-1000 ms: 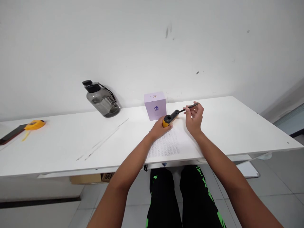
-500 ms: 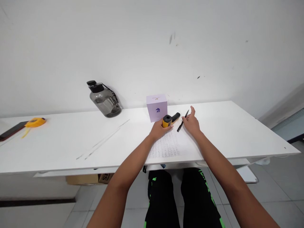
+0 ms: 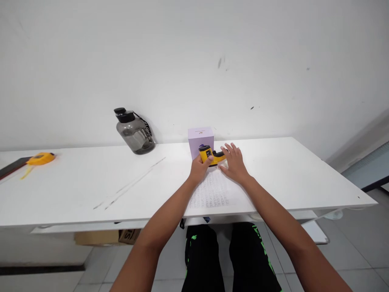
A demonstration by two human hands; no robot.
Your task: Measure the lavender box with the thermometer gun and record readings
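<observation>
My left hand (image 3: 199,168) is closed around the head of a yellow and black infrared thermometer gun (image 3: 209,157). Its dark handle points right, toward my right hand (image 3: 234,163). That hand has its fingers spread, and the fingertips are at the end of the handle; whether they press on it is hard to tell. A sheet of paper covered in handwriting (image 3: 209,194) lies on the desk just below both hands. Right behind the thermometer gun stands a lilac box (image 3: 194,142), partly covered by it. The black pen cannot be seen now.
A grey see-through water bottle (image 3: 135,134) stands against the wall, left of the box. At the far left of the white desk (image 3: 79,178) are a yellow tape measure (image 3: 41,158) and a dark flat object (image 3: 13,167). Cardboard boxes (image 3: 97,237) sit below the desk.
The thermometer gun has turned in my left hand, so its side now faces me. My right hand has moved left from the pen to the handle, and the pen has gone from sight.
</observation>
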